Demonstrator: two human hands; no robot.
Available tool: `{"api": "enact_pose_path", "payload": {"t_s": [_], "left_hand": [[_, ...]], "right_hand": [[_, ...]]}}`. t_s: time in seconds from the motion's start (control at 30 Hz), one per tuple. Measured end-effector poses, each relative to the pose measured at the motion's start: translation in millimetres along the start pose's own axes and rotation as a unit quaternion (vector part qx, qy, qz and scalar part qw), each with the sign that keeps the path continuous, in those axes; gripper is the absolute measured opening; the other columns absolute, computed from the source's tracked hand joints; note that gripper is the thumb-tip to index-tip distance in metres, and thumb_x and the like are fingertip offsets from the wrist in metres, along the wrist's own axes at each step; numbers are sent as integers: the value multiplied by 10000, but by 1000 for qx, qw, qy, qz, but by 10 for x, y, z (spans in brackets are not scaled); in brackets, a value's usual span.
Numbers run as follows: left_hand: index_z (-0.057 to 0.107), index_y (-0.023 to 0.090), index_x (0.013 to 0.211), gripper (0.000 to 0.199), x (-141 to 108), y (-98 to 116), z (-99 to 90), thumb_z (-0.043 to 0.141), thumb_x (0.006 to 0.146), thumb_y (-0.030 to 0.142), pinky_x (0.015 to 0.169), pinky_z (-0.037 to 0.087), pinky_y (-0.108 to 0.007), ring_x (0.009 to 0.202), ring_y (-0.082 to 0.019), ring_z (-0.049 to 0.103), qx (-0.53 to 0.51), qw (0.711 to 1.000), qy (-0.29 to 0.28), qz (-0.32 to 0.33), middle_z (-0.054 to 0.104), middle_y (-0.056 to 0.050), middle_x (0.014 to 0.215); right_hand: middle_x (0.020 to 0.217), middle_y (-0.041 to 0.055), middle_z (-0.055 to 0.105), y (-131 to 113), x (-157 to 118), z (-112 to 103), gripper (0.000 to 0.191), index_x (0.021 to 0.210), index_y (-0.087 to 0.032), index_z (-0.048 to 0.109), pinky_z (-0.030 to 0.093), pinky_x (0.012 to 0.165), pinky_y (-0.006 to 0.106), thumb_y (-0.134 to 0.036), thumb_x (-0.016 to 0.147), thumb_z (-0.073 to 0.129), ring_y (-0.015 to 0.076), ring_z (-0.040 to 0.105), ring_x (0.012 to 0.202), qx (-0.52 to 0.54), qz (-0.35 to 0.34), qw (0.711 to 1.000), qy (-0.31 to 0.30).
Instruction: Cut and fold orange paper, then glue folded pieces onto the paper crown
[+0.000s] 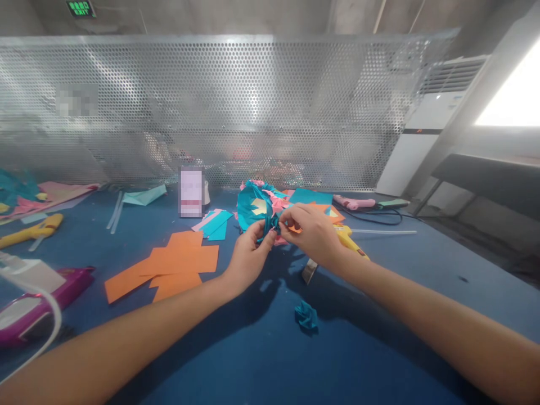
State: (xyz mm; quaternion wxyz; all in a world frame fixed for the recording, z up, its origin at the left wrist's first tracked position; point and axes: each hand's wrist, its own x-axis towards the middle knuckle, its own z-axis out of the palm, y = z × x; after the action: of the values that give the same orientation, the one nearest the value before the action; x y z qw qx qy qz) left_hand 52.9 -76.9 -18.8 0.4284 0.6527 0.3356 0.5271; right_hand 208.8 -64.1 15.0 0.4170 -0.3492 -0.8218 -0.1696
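Observation:
A blue paper craft (pixel 248 207) with pink ruffles and a pale yellow patch is held up over the table, in front of me. My left hand (pixel 250 254) grips its lower edge between thumb and fingers. Against the same gathered edge, my right hand (pixel 314 233) is closed in a pinch on the craft's crumpled blue paper. The exact spot under the fingertips is partly hidden. Below the hands lies a crumpled ball of blue paper (pixel 306 316). A yellow glue gun (pixel 352 243) rests partly behind my right hand.
Orange paper sheets (pixel 185 261) lie left of my hands, with blue strips (pixel 216 224) behind them. A pink glue gun (pixel 354 202) with a black cord is at back right. At left are another yellow glue gun (pixel 40 230) and a magenta device (pixel 70 289). A perforated metal screen (pixel 253 112) stands behind.

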Motion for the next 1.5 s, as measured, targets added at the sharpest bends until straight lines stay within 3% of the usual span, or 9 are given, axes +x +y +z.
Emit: {"api": "enact_pose_path", "payload": {"t_s": [0.13, 0.47, 0.77, 1.07, 1.5], "left_hand": [[553, 169, 945, 193, -3, 1, 0, 526, 854, 337, 622, 410, -223, 657, -108, 499, 11, 1000, 1, 1, 596, 1, 797], [559, 169, 921, 187, 5, -1, 6, 550, 828, 330, 670, 444, -237, 761, -139, 571, -2, 1000, 2, 3, 631, -27, 880], [574, 169, 898, 178, 17, 17, -33, 556, 821, 329, 662, 428, -233, 745, -136, 557, 21, 1000, -4, 2, 626, -16, 839], [564, 156, 838, 192, 6, 93, 9, 599, 781, 336, 550, 385, -212, 573, -93, 462, -24, 998, 44, -31, 539, 28, 666], [588, 157, 875, 240, -28, 106, 64, 633, 772, 369, 595, 417, -204, 639, -97, 534, -83, 994, 72, -26, 613, 14, 730]], "right_hand": [[637, -1, 543, -6, 0, -14, 158, 682, -209, 501, 408, 625, 277, -109, 803, 525, 161, 525, 672, -11, -32, 999, -3], [654, 23, 539, 27, -2, -31, 194, 681, -198, 511, 418, 636, 286, -144, 866, 488, 166, 484, 657, -72, -132, 989, -14], [639, 16, 552, -44, 46, -96, 224, 686, -191, 515, 435, 624, 277, -109, 884, 449, 153, 510, 642, -113, -176, 978, -22], [659, 17, 562, -21, 11, -30, 170, 697, -208, 491, 448, 672, 289, -121, 842, 501, 165, 517, 676, -52, -102, 993, 8], [624, -18, 502, -112, -22, -14, 150, 674, -207, 470, 374, 594, 248, -145, 782, 552, 141, 478, 624, 10, 22, 999, 29]]}}
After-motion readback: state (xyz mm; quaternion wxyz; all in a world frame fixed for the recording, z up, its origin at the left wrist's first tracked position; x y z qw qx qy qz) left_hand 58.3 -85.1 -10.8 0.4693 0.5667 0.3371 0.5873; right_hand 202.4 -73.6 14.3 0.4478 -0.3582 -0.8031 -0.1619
